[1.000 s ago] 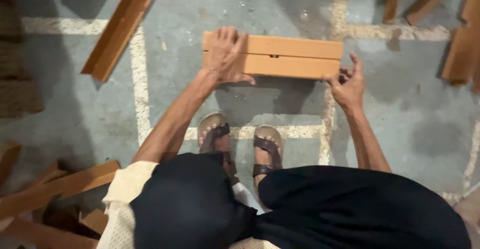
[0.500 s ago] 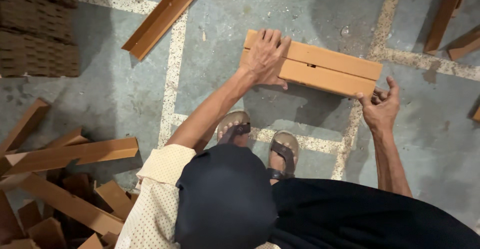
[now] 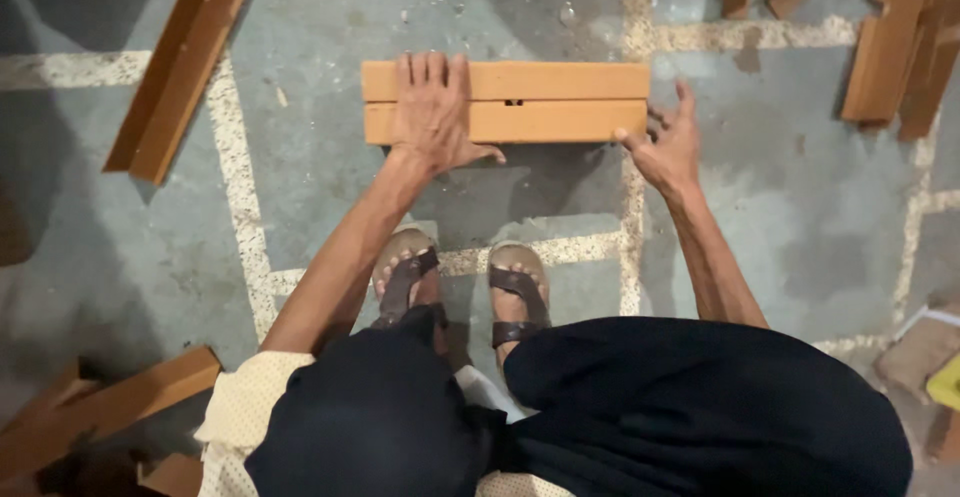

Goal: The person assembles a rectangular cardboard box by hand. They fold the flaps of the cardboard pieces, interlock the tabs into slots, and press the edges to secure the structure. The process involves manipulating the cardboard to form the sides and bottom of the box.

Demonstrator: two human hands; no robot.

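Note:
A light-brown wooden block [image 3: 545, 102], made of two long pieces side by side, lies flat on the grey floor ahead of my sandalled feet. My left hand [image 3: 432, 112] rests palm down on the block's left part, fingers spread over its top. My right hand [image 3: 665, 142] is at the block's right end, fingers apart, with the thumb touching the near corner. Neither hand has lifted the block.
A long wooden plank [image 3: 180, 62] lies slanted at the upper left. More planks [image 3: 895, 37] lean at the upper right, and wooden offcuts [image 3: 110, 407] are piled at the lower left. Pale lines [image 3: 240, 197] cross the concrete floor.
The view has swung so the block now sits level and centred. My left hand stays on top of it; my right hand has moved in against the block's right end.

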